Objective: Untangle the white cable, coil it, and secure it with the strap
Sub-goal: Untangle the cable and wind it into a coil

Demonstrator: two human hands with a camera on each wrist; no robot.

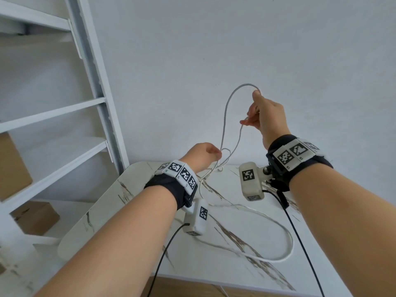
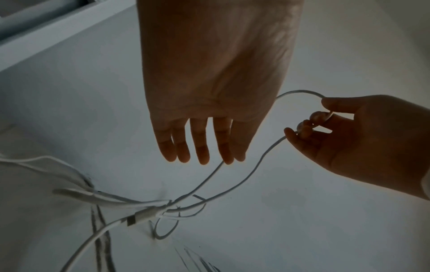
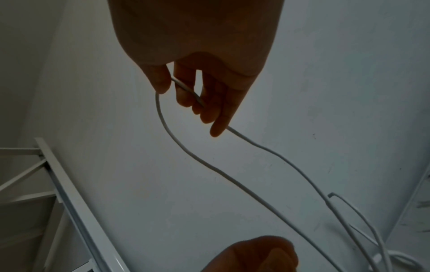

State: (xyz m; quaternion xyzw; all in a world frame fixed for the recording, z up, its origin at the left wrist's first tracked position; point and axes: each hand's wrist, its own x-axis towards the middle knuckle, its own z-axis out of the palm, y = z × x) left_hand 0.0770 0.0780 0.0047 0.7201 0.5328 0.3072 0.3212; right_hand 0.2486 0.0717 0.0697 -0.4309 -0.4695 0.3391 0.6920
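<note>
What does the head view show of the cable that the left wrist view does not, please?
Only the head view shows the white cable sweeping in a wide loop across the marble table. Only the left wrist view shows the connector plug in the tangle, with the left hand and its straight fingers above it. Both show the right hand pinching a raised loop of cable.

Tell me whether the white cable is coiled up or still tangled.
Still tangled, not coiled. The white cable rises in one loop to the right hand, strands cross in a knot near its connector, and the rest sprawls across the table.
</note>
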